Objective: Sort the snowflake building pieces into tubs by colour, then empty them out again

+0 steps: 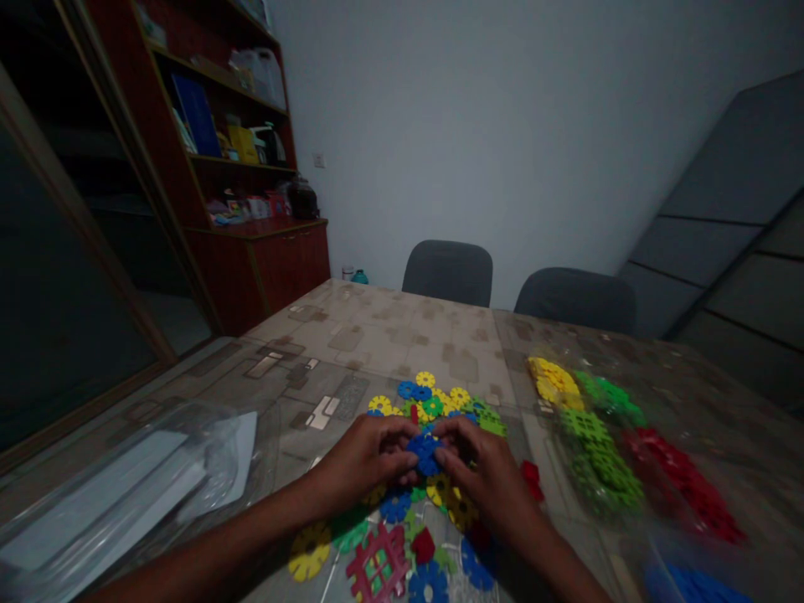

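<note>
Between my two hands, above the pile, is a blue notched plastic disc piece; whether it is one disc or several joined cannot be made out. My left hand pinches its left side between thumb and fingers. On the right side, my right hand grips it the same way. Beneath and around the hands lie loose snowflake discs, among them a yellow disc and a blue disc. A pink square window piece lies nearer to me, beside a small red piece.
Clear bags hold yellow pieces, light green pieces, red pieces and blue pieces at the right. At the left lies clear plastic packaging with white sheets. Two grey chairs stand beyond the patterned table.
</note>
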### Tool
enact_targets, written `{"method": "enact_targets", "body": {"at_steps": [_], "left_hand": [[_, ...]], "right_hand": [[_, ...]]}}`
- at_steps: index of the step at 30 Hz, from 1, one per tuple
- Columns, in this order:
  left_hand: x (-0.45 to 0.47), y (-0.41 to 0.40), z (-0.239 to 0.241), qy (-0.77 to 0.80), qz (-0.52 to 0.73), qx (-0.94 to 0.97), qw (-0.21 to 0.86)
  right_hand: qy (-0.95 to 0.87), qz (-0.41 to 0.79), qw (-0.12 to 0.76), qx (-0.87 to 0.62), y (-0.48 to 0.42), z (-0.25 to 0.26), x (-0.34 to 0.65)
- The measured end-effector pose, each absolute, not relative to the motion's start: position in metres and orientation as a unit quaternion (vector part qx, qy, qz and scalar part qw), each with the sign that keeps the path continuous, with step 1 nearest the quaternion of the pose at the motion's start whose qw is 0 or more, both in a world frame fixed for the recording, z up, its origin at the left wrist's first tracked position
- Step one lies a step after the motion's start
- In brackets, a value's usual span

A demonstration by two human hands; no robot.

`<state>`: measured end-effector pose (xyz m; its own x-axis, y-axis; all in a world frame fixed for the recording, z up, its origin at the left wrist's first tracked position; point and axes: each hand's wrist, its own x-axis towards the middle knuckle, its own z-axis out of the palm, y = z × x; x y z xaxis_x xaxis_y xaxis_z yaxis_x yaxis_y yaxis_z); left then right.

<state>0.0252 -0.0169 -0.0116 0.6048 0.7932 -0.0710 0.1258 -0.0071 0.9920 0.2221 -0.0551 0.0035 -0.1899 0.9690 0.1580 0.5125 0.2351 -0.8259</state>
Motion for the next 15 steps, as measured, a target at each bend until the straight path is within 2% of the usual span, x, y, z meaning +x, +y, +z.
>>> {"method": "enact_targets", "body": {"at_steps": [3,9,15], "left_hand": [[0.02,-0.013,-0.012,0.348,0.245,0.713,0.557],[0.007,0.002,-0.001,0.404,0.217,0.832,0.312],[0.008,0.002,-0.003,0.406,0.173,0.858,0.263]], "right_hand": [[-0.729,0.285,0.294,-0.549,-0.055,0.0,0.221],[-0.744,0.226,0.229,-0.586,-0.053,-0.009,0.22],[-0.731,0.205,0.203,-0.619,-0.054,-0.018,0.217]]}}
